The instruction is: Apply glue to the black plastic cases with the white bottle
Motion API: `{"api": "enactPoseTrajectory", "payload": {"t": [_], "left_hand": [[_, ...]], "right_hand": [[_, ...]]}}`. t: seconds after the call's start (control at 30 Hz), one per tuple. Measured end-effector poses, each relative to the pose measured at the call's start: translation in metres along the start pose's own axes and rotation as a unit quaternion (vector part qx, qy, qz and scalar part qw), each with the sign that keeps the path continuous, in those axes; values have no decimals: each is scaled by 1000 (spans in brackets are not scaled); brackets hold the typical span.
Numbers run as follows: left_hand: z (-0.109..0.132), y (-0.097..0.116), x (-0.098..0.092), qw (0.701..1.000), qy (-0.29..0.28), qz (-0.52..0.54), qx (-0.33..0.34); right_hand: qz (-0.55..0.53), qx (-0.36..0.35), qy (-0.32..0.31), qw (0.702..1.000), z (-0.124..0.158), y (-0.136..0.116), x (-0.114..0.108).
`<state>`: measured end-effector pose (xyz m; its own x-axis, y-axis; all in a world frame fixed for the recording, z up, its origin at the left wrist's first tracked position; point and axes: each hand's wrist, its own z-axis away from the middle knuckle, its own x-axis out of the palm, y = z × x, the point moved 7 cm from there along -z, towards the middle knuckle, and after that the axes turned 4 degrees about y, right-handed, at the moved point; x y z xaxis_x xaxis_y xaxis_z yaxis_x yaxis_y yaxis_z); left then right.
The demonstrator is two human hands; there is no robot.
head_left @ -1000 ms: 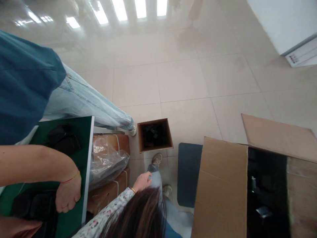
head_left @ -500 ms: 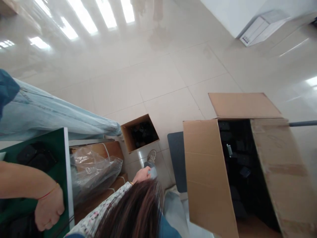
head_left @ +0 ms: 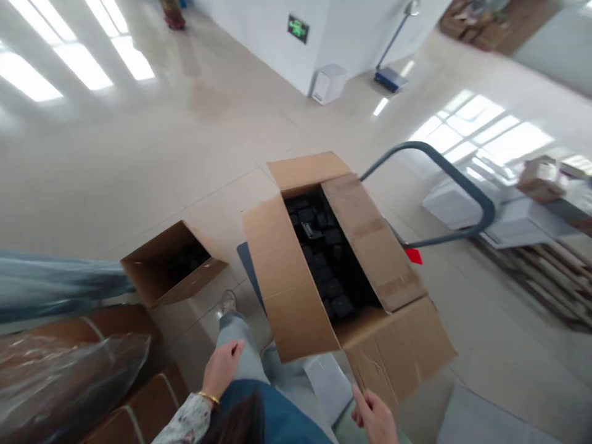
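Note:
My left hand (head_left: pixel 222 369), with a gold bracelet and a floral sleeve, lies flat on my jeans-clad leg (head_left: pixel 235 345), fingers loosely apart and holding nothing. My right hand (head_left: pixel 375 417) hovers at the bottom edge, fingers loosely apart and empty, just below the near flap of a large open cardboard box (head_left: pixel 291 296). That box is filled with several black items (head_left: pixel 324 265). A smaller open cardboard box (head_left: pixel 152 280) with dark items stands on the floor to the left.
The large box sits on a cart with a grey handle (head_left: pixel 444 176) and a red tag (head_left: pixel 413 255). Plastic-wrapped brown cartons (head_left: pixel 60 376) are at lower left. A co-worker's jeans leg (head_left: pixel 46 287) shows at left. White stacks on pallets (head_left: pixel 522 216) stand at right.
The view has swung right and up, off the green table and the co-worker's arm. The large box is now central, and my right hand has come into view.

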<state>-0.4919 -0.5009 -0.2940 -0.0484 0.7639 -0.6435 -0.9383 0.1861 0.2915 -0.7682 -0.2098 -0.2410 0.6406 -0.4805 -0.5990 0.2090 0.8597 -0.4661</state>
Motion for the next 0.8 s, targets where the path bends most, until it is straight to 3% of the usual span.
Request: {"api": "enactPoseTrajectory", "payload": {"t": [0.1,0.23,0.43,0.57,0.67,0.8], "left_hand": [[9,46,7,998,-2,-21,64],[-1,91,-5,988,-3,-26,149],[-63,141,-35,970,13,-30,239],[-108,190,-40,954,20,-30,298],[-134,240,-19,938,1,-43,345],[-169,317,43,917,-22,-92,388]], "right_hand": [[-151,69,19,986,-11,38,-26],[-244,113,42,962,-17,62,-28],[-303,101,66,945,-24,55,-12],[-279,72,98,952,-59,37,-11],[-217,38,114,969,-114,21,-10],[-82,-5,108,991,-222,1,1]]}}
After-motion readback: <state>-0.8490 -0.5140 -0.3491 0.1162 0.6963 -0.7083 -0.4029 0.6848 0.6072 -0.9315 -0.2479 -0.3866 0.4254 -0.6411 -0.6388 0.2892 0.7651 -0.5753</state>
